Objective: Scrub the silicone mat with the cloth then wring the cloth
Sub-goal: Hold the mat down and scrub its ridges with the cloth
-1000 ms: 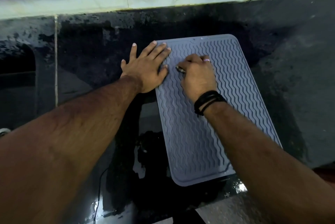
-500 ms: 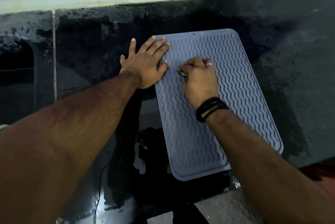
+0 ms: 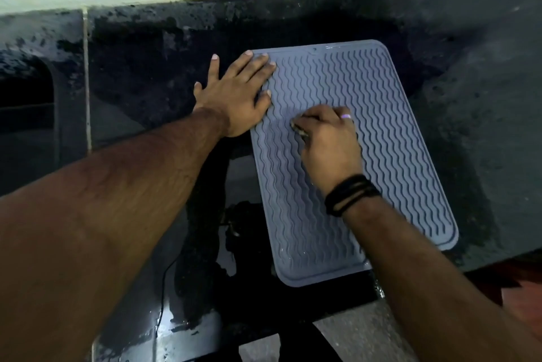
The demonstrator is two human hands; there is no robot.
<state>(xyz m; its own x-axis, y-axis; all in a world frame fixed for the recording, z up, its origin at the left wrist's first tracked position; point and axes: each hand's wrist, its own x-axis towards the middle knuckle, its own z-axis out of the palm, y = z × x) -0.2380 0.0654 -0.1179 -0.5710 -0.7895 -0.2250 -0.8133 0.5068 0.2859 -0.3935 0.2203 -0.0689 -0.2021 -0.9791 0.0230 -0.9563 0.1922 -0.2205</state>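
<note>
Lying flat on the wet dark counter point(image 3: 484, 127), the grey silicone mat point(image 3: 337, 156) is seen from the head view. It is pinned at its far left corner by the left hand point(image 3: 234, 97), fingers straight and spread. The right hand point(image 3: 331, 141) is curled round a small wadded cloth point(image 3: 299, 130), pressed mid-mat. The mat is judged limp, light, slippery when wet: best held down by an edge. The cloth is judged soft, easily wrung.

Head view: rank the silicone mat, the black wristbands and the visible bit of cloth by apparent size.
1. Silicone mat, by far the largest.
2. Black wristbands.
3. Cloth; only a scrap shows under the right hand.
</note>
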